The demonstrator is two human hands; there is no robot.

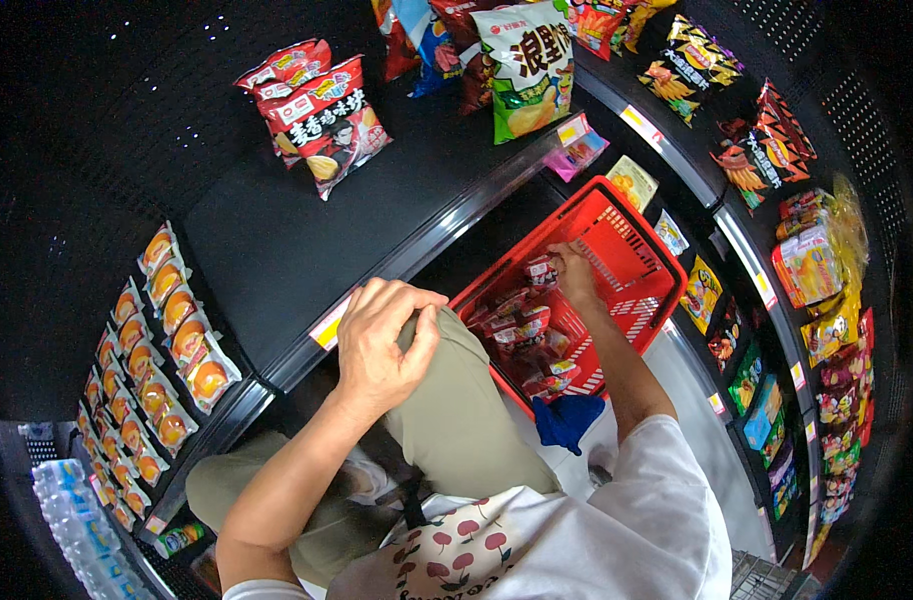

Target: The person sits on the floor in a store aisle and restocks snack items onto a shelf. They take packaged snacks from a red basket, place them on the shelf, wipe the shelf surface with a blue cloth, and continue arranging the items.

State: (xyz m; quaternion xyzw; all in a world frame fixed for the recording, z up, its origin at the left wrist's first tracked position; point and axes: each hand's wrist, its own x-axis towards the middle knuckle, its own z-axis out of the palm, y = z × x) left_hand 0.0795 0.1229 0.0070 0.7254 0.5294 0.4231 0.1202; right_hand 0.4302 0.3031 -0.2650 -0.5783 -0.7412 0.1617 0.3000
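My left hand (387, 341) rests on my raised knee, holding nothing, its fingers close together and the thumb a little apart. My right hand (574, 271) reaches down inside a red plastic shopping basket (627, 251) and grips a small red snack bag (540, 271) by its side. Several more red snack bags (520, 328) lie at the bottom of the basket, left of and below that hand. A dark blue cloth (567, 421) is at the basket's near end. On the black shelf above stand red chip bags (329, 124), one in front of another.
A metal shelf edge (456, 217) with price tags runs diagonally between me and the shelf. Rows of packaged round cakes (190, 341) stand at left. A white and green chip bag (530, 71) is at the top. Shelves of snack bags (771, 154) curve down the right side.
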